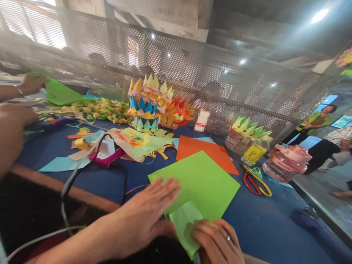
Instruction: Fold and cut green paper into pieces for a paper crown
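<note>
A green paper sheet (203,181) lies on the blue table (264,223) in front of me, its near corner folded up toward me. My left hand (145,216) rests flat on the sheet's left edge with fingers stretched out. My right hand (217,240), a ring on one finger, has curled fingers pressing the folded green flap (184,223) down. An orange sheet (206,152) lies partly under the green one.
Stacked folded-paper crowns (154,101) stand at the back by a perforated metal screen. Paper scraps (137,143), a white device with cable (106,146), red and yellow scissors (257,183), a pink jar (286,163) and a yellow-labelled bottle (254,154) surround the sheets. Another person's hands (30,82) hold green paper at left.
</note>
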`<state>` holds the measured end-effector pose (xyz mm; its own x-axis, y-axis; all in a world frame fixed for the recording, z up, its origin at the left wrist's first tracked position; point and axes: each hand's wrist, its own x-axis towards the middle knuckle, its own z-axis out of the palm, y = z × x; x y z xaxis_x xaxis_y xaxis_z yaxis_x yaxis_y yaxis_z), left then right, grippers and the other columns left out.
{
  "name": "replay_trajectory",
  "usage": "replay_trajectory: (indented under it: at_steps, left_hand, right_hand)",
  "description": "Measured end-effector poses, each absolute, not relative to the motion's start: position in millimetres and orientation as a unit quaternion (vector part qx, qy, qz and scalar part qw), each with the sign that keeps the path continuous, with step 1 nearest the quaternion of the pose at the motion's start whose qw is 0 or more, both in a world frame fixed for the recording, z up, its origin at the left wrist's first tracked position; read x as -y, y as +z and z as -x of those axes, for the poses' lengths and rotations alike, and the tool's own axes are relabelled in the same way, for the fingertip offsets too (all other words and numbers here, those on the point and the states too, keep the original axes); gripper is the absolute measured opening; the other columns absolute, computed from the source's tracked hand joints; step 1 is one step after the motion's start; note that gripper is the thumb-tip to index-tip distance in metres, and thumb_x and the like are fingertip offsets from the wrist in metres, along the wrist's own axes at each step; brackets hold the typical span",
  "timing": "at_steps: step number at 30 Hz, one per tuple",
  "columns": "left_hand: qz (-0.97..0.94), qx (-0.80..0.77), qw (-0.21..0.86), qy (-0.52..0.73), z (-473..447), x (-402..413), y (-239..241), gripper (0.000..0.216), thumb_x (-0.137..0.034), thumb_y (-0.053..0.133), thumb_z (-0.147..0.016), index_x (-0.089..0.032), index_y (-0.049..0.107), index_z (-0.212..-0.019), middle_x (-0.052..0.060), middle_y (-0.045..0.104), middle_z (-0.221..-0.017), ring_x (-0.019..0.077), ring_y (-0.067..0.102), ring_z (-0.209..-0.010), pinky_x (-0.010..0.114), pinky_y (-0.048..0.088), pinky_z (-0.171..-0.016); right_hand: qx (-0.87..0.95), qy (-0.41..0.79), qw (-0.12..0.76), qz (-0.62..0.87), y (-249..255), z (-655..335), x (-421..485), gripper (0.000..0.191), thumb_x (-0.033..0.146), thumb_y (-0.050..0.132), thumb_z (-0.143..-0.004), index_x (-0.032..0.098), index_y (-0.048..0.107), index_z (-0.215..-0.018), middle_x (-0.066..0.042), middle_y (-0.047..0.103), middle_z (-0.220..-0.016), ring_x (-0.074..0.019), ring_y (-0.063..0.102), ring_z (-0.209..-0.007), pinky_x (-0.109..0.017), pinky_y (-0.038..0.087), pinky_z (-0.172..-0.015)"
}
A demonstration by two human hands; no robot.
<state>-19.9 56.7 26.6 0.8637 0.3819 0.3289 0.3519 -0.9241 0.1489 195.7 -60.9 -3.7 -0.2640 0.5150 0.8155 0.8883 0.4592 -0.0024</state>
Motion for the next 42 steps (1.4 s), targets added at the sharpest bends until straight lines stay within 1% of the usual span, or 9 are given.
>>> replay_trajectory:
  at_steps: [2, 5, 7, 10, 13, 16, 30, 37, 42]
  left_hand:
    - [-0.976, -0.125, 0.095, 0.151, 19.3, -41.5, 30.3, 0.071, -0.044, 0.058, -0.088, -0.020, 0.027, -0.148, 0.012, 0.040, -0.147, 0.0241, 0.038, -0.135, 0.041, 0.038, -0.108]
    - [-0.969, -0.157, 0.100, 0.164, 14.2, -30.9, 27.0, 0.073, -0.031, 0.065, -0.084, -0.017, 0.029, -0.146, 0.013, 0.041, -0.147, 0.0275, 0.037, -0.136, 0.048, 0.035, -0.109]
    - [-0.963, -0.172, 0.086, 0.187, 8.3, -28.6, 21.0, 0.067, -0.023, 0.064, -0.083, -0.015, 0.035, -0.143, 0.014, 0.044, -0.145, 0.0284, 0.039, -0.135, 0.050, 0.034, -0.109]
    - [-0.959, -0.133, 0.085, 0.235, -2.3, -25.1, 9.6, 0.055, -0.020, 0.059, -0.086, -0.015, 0.041, -0.138, 0.011, 0.053, -0.139, 0.0250, 0.047, -0.129, 0.045, 0.038, -0.108]
    - [-0.922, -0.118, 0.073, 0.360, -12.0, -21.5, -2.5, 0.036, -0.015, 0.045, -0.091, -0.013, 0.053, -0.126, 0.009, 0.067, -0.121, 0.0199, 0.061, -0.114, 0.038, 0.045, -0.103]
    - [-0.896, -0.114, 0.048, 0.426, -16.9, -20.7, -9.7, 0.029, -0.010, 0.040, -0.092, -0.012, 0.063, -0.110, 0.009, 0.072, -0.106, 0.0171, 0.067, -0.101, 0.031, 0.052, -0.095]
    - [-0.875, -0.113, 0.023, 0.471, -19.1, -18.7, -8.5, 0.028, -0.008, 0.040, -0.091, -0.010, 0.067, -0.100, 0.009, 0.074, -0.096, 0.0199, 0.071, -0.090, 0.032, 0.059, -0.082]
    - [-0.865, -0.121, 0.031, 0.486, -22.2, -19.5, -18.9, 0.030, -0.006, 0.040, -0.089, -0.011, 0.067, -0.102, 0.008, 0.074, -0.097, 0.0196, 0.070, -0.092, 0.034, 0.057, -0.087]
    - [-0.862, -0.125, 0.037, 0.489, -24.0, -19.8, -28.1, 0.030, -0.006, 0.040, -0.089, -0.012, 0.067, -0.103, 0.009, 0.073, -0.101, 0.0199, 0.069, -0.096, 0.035, 0.055, -0.090]
  right_hand:
    - [0.769, -0.233, 0.380, 0.458, -1.9, -199.3, 60.0, 0.028, 0.001, 0.046, -0.083, 0.019, 0.067, -0.086, -0.001, 0.073, -0.078, -0.0123, 0.070, -0.077, -0.026, 0.043, -0.084]
    - [0.770, -0.224, 0.376, 0.464, -2.4, -201.6, 59.3, 0.026, 0.004, 0.047, -0.085, 0.019, 0.068, -0.088, -0.002, 0.073, -0.080, -0.0134, 0.069, -0.080, -0.027, 0.044, -0.083]
    - [0.767, -0.228, 0.374, 0.469, -3.5, -201.6, 59.0, 0.024, 0.007, 0.047, -0.087, 0.019, 0.068, -0.088, -0.002, 0.073, -0.081, -0.0135, 0.069, -0.080, -0.027, 0.044, -0.083]
    - [0.765, -0.239, 0.368, 0.471, -3.4, -200.0, 57.9, 0.024, 0.009, 0.047, -0.089, 0.019, 0.069, -0.090, -0.002, 0.073, -0.081, -0.0130, 0.069, -0.079, -0.027, 0.044, -0.082]
    - [0.766, -0.239, 0.369, 0.469, -0.4, -197.3, 56.4, 0.025, 0.012, 0.046, -0.091, 0.019, 0.069, -0.090, -0.001, 0.074, -0.081, -0.0122, 0.069, -0.077, -0.026, 0.044, -0.082]
    - [0.768, -0.232, 0.367, 0.470, 3.6, -195.2, 56.2, 0.026, 0.015, 0.045, -0.093, 0.020, 0.070, -0.088, 0.000, 0.074, -0.080, -0.0117, 0.068, -0.076, -0.024, 0.044, -0.080]
    - [0.799, -0.200, 0.321, 0.468, -6.0, -211.5, 64.6, 0.021, 0.012, 0.050, -0.090, 0.016, 0.068, -0.099, -0.004, 0.072, -0.092, -0.0145, 0.065, -0.089, -0.027, 0.045, -0.086]
    - [0.793, -0.217, 0.331, 0.463, 5.0, -204.7, 64.0, 0.024, 0.015, 0.046, -0.093, 0.016, 0.069, -0.094, -0.004, 0.073, -0.086, -0.0142, 0.066, -0.081, -0.026, 0.047, -0.078]
    - [0.800, -0.207, 0.315, 0.466, -2.1, -209.9, 65.9, 0.022, 0.014, 0.048, -0.091, 0.015, 0.068, -0.099, -0.006, 0.072, -0.090, -0.0154, 0.065, -0.086, -0.028, 0.047, -0.081]
